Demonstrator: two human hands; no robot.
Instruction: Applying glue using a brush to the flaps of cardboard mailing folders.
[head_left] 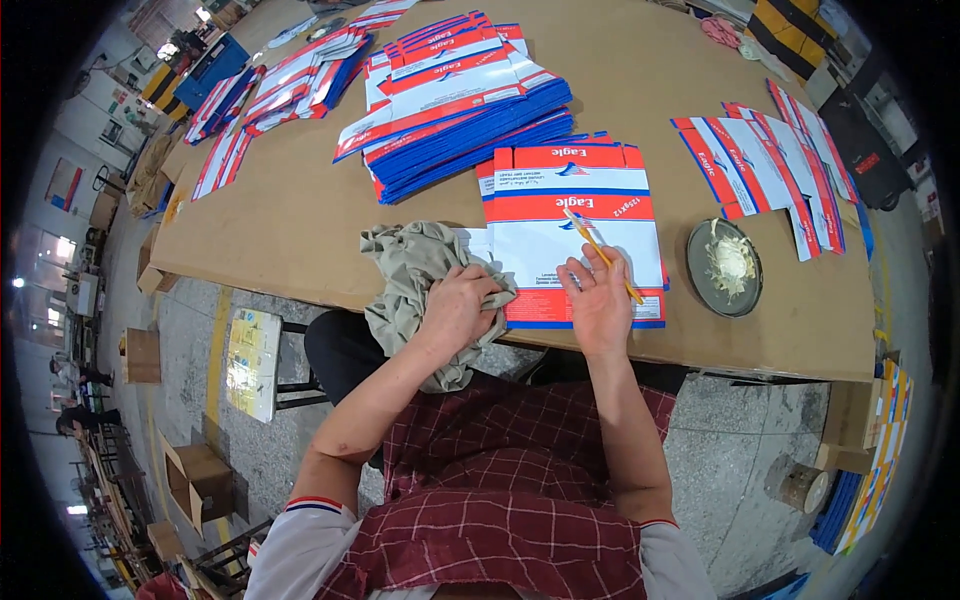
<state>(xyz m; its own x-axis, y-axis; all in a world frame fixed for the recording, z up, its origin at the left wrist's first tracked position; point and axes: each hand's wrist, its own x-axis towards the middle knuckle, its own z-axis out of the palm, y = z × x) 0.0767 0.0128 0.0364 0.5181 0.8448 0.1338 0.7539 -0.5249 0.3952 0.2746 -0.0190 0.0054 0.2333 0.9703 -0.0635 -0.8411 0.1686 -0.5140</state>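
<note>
A flat red, white and blue printed carton (570,240) lies on the table in front of me. My left hand (462,308), fingers curled, grips a bunched grey-green cloth (410,262) at the carton's left edge. Over the carton's lower right part, my right hand (600,303) is turned palm up. A thin yellow-handled brush (592,238) sits between its fingers and thumb, its pale tip pointing up and left. To the right of that hand stands a round dark dish (697,268) with a lump of white paste (733,262) in it.
Beyond the carton rises a tall stack of similar flat cartons (460,100). More lie in loose piles at the far left (300,80) and at the right (765,165). The brown table's near edge (760,368) runs in front of my lap. A stool (252,365) stands at left.
</note>
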